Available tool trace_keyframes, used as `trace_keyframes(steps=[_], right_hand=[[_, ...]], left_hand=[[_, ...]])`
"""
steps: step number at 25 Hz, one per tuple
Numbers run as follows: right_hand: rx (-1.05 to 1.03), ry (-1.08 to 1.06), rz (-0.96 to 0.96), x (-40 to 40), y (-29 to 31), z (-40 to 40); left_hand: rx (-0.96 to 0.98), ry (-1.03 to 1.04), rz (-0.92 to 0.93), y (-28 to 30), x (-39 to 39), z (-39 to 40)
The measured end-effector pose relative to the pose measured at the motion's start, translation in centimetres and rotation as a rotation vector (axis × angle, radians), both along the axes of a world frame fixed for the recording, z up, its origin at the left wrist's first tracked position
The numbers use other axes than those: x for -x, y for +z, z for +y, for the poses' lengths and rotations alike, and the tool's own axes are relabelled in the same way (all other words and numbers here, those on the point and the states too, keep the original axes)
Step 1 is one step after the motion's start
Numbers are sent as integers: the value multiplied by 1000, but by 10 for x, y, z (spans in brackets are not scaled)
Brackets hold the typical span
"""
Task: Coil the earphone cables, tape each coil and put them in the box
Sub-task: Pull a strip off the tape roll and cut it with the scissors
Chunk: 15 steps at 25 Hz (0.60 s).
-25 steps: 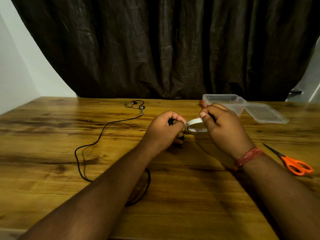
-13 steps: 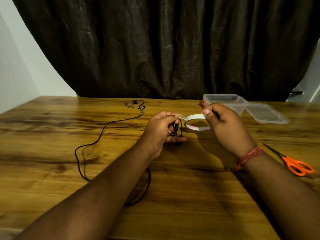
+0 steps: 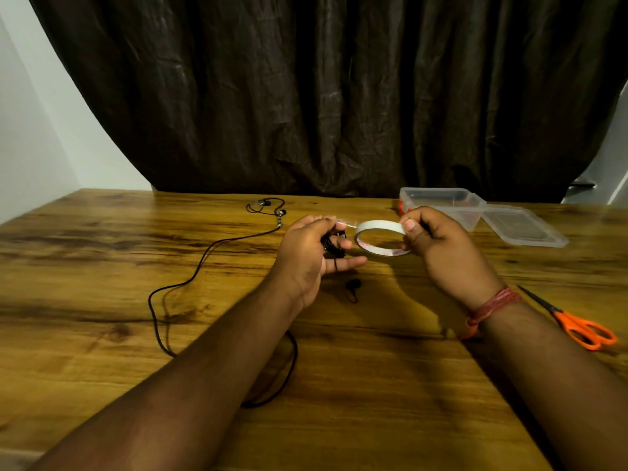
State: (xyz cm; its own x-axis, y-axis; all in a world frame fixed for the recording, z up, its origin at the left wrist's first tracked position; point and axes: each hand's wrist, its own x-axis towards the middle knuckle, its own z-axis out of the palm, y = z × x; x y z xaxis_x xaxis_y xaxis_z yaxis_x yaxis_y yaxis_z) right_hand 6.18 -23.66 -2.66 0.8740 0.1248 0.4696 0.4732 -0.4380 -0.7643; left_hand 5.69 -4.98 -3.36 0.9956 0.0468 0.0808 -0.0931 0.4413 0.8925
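Observation:
My left hand (image 3: 311, 253) grips a small black coil of earphone cable (image 3: 334, 244) above the middle of the wooden table (image 3: 102, 368). An earbud (image 3: 353, 285) of that coil dangles below the hand. My right hand (image 3: 438, 246) pinches a white tape roll (image 3: 377, 226) just right of the coil. A short clear strip of tape (image 3: 348, 223) stretches from the roll to my left fingertips. A second black earphone cable (image 3: 204, 260) lies uncoiled on the table to the left, its earbuds (image 3: 268, 207) at the far end. The clear plastic box (image 3: 441, 202) stands open at the back right.
The box's clear lid (image 3: 520, 226) lies flat beside the box on its right. Orange-handled scissors (image 3: 574, 321) rest near the table's right edge. A dark curtain (image 3: 323, 96) hangs behind the table.
My hands have drawn slightly apart, pulling a strip of tape off the roll. My left hand has turned palm-up, so the coil and a hanging earbud show.

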Motion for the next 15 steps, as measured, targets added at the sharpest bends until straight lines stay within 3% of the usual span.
trace_keyframes(steps=[15], right_hand=[[-160,173,122,2,-1,1]], left_hand=[[-15,46,-21,6,-1,9]])
